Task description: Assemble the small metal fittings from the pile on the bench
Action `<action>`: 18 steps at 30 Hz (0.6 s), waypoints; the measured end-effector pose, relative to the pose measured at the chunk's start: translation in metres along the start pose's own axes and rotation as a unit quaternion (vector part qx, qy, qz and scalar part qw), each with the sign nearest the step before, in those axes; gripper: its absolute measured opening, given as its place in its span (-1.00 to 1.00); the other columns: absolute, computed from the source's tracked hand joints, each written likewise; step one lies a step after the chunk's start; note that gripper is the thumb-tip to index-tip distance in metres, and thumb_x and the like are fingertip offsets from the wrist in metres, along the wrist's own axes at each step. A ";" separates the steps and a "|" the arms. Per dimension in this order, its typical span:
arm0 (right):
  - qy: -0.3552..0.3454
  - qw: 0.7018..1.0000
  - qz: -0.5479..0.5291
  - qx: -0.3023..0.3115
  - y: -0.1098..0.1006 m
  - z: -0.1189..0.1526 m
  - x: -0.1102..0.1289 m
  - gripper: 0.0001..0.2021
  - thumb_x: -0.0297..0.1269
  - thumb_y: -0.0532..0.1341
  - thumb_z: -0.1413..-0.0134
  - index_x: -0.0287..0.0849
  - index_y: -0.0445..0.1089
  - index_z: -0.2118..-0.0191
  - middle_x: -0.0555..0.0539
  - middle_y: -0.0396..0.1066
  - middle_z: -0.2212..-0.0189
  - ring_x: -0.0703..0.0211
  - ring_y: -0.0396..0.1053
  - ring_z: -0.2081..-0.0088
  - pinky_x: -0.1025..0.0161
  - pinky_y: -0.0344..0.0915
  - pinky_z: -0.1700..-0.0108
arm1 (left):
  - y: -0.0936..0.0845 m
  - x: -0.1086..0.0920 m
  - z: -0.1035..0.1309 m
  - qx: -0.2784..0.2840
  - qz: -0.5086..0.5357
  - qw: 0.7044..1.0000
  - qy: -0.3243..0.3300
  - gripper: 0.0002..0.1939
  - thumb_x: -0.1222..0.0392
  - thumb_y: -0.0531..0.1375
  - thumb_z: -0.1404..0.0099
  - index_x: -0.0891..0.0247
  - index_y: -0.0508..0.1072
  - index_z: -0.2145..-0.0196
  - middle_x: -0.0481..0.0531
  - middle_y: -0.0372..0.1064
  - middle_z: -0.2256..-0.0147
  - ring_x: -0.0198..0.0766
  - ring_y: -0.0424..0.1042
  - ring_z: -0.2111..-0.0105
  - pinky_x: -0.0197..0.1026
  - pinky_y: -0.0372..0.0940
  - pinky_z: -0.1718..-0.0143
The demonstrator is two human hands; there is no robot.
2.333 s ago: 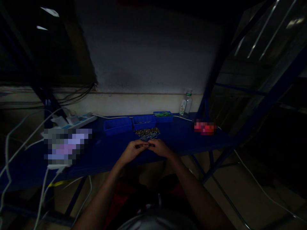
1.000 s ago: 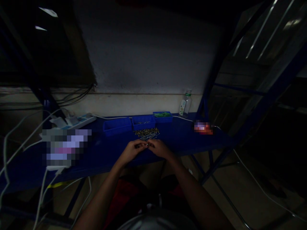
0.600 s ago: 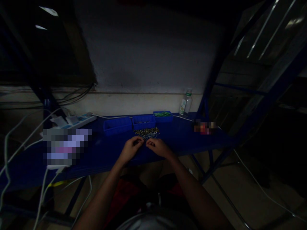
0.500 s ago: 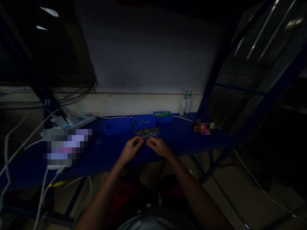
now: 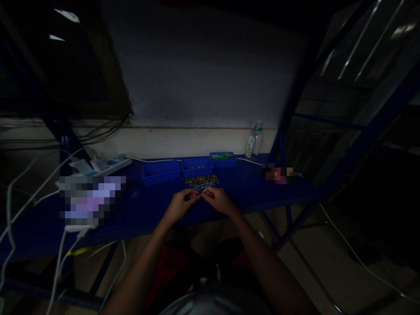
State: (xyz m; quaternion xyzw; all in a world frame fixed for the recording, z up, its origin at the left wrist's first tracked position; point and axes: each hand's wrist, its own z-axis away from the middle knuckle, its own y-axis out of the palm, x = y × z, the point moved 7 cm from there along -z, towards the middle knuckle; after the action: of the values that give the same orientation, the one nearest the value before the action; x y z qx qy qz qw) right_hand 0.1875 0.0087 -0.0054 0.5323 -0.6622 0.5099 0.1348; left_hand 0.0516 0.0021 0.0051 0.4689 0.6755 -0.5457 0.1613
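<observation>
A pile of small metal pieces (image 5: 201,181), brassy at the back and silvery in front, lies on the blue table (image 5: 141,205). Just in front of it, my left hand (image 5: 182,202) is closed in a pinch. My right hand (image 5: 216,199) pinches too, its fingertips nearly meeting those of the left. Something tiny and pale shows between the fingertips, too small to name. Behind the pile stands a blue bin (image 5: 197,167) with a few metal pieces inside.
Another blue bin (image 5: 160,171) is at the left, and one with green items (image 5: 223,159) at the right. A clear bottle (image 5: 254,142) stands by the wall. A power strip (image 5: 113,165) with white cables is on the left. Blurred objects lie at both sides.
My left hand has moved slightly right, so the fingertips of both hands are now almost together in front of the pile.
</observation>
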 end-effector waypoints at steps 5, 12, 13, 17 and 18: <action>0.008 0.999 0.002 -0.036 -0.005 -0.001 -0.003 -0.84 -0.23 0.09 -0.09 -0.17 0.34 0.31 -0.01 0.42 0.43 0.26 0.37 0.37 0.36 0.24 0.31 | -0.001 -0.004 0.001 0.004 -0.018 1.000 0.002 -0.70 0.02 0.08 -0.18 0.29 0.48 0.33 0.03 0.46 0.36 -0.23 0.40 0.36 -0.27 0.23 0.29; 0.024 0.999 0.005 -0.033 -0.006 -0.001 -0.004 -0.83 -0.22 0.08 -0.09 -0.16 0.34 0.28 -0.02 0.42 0.41 0.25 0.37 0.35 0.35 0.24 0.30 | 0.001 -0.003 0.001 0.020 -0.027 0.999 -0.001 -0.71 0.06 0.06 -0.18 0.28 0.47 0.32 0.03 0.45 0.34 -0.21 0.40 0.33 -0.23 0.24 0.25; 0.023 0.999 0.006 -0.033 -0.006 0.000 -0.004 -0.84 -0.23 0.08 -0.09 -0.16 0.34 0.28 -0.02 0.42 0.41 0.25 0.37 0.36 0.35 0.24 0.30 | 0.001 -0.003 0.001 0.018 -0.030 0.999 -0.003 -0.71 0.06 0.06 -0.17 0.28 0.47 0.32 0.03 0.45 0.34 -0.21 0.40 0.33 -0.23 0.24 0.25; 0.007 0.999 0.015 -0.027 -0.005 0.001 -0.001 -0.84 -0.23 0.07 -0.10 -0.16 0.34 0.31 0.00 0.41 0.43 0.28 0.36 0.38 0.37 0.21 0.32 | -0.004 -0.005 0.002 -0.005 -0.026 1.000 -0.003 -0.72 0.05 0.06 -0.19 0.29 0.46 0.32 0.03 0.44 0.36 -0.23 0.39 0.35 -0.26 0.24 0.29; 0.002 1.000 0.020 -0.023 -0.004 0.001 0.000 -0.84 -0.24 0.07 -0.10 -0.16 0.34 0.32 0.01 0.41 0.44 0.28 0.35 0.39 0.38 0.21 0.33 | -0.006 -0.006 0.002 -0.012 -0.021 1.000 -0.002 -0.71 0.04 0.05 -0.20 0.29 0.45 0.33 0.03 0.43 0.36 -0.23 0.39 0.36 -0.27 0.23 0.30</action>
State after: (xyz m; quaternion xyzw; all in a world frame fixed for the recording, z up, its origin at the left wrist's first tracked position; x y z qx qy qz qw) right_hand 0.1913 0.0087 -0.0036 0.5151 -0.6836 0.4983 0.1381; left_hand 0.0491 -0.0024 0.0119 0.4519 0.6911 -0.5419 0.1568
